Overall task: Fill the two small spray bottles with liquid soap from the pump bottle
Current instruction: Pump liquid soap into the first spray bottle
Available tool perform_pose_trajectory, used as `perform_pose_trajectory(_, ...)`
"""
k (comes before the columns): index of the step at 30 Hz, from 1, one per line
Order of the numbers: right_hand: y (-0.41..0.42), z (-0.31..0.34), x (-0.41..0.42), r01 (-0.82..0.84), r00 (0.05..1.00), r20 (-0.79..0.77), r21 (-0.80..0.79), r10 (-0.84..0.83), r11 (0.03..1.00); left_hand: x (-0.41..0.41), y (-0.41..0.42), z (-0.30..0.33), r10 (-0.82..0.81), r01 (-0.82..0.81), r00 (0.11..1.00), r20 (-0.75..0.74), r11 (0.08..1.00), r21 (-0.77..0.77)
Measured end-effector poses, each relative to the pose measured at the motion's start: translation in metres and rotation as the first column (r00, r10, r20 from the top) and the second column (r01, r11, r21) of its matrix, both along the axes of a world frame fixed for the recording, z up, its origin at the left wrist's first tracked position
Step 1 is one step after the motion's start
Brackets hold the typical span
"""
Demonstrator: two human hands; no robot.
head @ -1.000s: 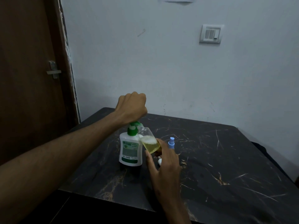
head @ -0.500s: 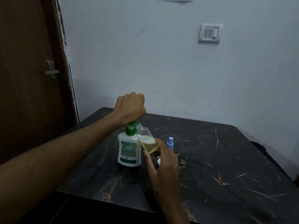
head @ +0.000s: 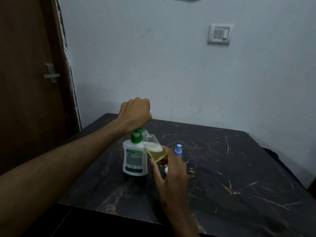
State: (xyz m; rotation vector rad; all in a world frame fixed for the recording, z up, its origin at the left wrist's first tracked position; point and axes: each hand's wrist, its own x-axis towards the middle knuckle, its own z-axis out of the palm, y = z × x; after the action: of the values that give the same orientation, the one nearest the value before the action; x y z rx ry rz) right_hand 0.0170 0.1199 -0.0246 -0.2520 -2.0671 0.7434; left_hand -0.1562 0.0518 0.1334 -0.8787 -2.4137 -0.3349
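Soap-filling is under way, judged from how things lie now. Nearest the camera, the right hand (head: 171,175) reaches up from the lower edge and grips a small clear spray bottle (head: 154,148) by its base, tilted so that its open neck leans toward the pump's spout. Yellow liquid with a cap of foam fills roughly its lower half. Just behind that hand a small white piece (head: 165,171) lies on the worktop (head: 239,177); it may be the bottle's removed sprayer, but too little shows to be sure. Touching or just beside the tilted bottle stands the white pump bottle (head: 135,159), upright, green-collared. The left hand (head: 136,113) sits on top of its pump head, fingers curled into a fist over it, pressing down as it seems. A little farther, to the right, the second spray bottle (head: 178,150) stands with its blue sprayer on; the right hand hides its body, so its fill cannot be told. Beyond are a pale wall with a switch plate (head: 219,34) and a brown door (head: 30,74) at left.

Next calls for keeping the neck right under the spout while pumping; a slip would put soap on the worktop.
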Motion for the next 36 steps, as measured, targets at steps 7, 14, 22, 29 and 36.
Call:
perform_pose_trajectory(7,-0.0016,0.0000,0.0008,0.009,1.000,-0.004,0.006,-0.009,1.000,0.0010,-0.0027,-0.0014,0.008,-0.008,1.000,0.016,1.000,-0.004)
perform_pose_trajectory(14,-0.0008,-0.0006,-0.0008,0.006,1.000,-0.012,-0.004,-0.006,1.000,0.0018,-0.0017,0.0010,0.004,-0.004,1.000,0.026,1.000,0.015)
perform_pose_trajectory(22,-0.0001,-0.0002,-0.0003,0.004,1.000,-0.006,0.004,-0.004,1.000,-0.0009,-0.0032,0.0012,0.007,-0.007,1.000,0.024,1.000,-0.011)
perform_pose_trajectory(29,-0.0010,0.0011,0.0010,-0.004,1.000,-0.013,-0.016,0.003,1.000,0.0006,-0.0036,-0.0025,0.011,-0.013,0.998,0.058,0.999,0.037)
perform_pose_trajectory(36,-0.0004,0.0018,0.0022,-0.007,1.000,0.000,-0.016,0.007,1.000,0.0051,-0.0035,0.0031,-0.007,0.007,0.999,0.031,1.000,0.012)
